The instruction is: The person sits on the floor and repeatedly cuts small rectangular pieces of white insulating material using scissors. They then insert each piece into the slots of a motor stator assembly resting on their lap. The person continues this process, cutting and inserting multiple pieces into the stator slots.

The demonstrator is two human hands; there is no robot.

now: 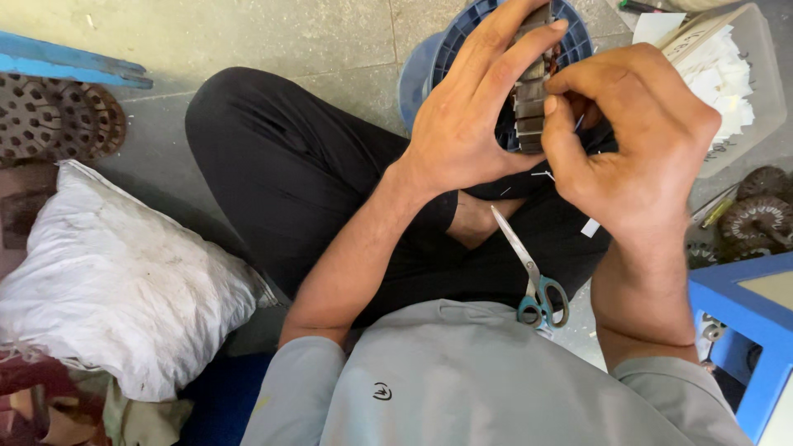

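Stator slot work under way, extent unclear

Stator (pixel 533 103), a grey laminated metal core, is held up over the lap, in front of a blue spool (pixel 429 62) on the floor. The left hand (pixel 462 124) wraps it from the left, thumb below and fingers curled over the top, closed firmly on the core. The right hand (pixel 640 136) meets it from the right with thumb and forefinger pinched together at the core's face; something thin and pale seems to sit between them, but it is too small to tell what.

Judging by this, slots are being worked one at a time. Copper shows near the top of the core, and small white slips (pixel 590 228) lie on the black trousers, so some work looks done. How many slots are finished, and how many remain, is hidden by the hands.

Scissors (pixel 533 277) rest unused on the lap, blades pointing up. A clear tub (pixel 756 83) of white paper pieces stands just right of the hands, still well filled.
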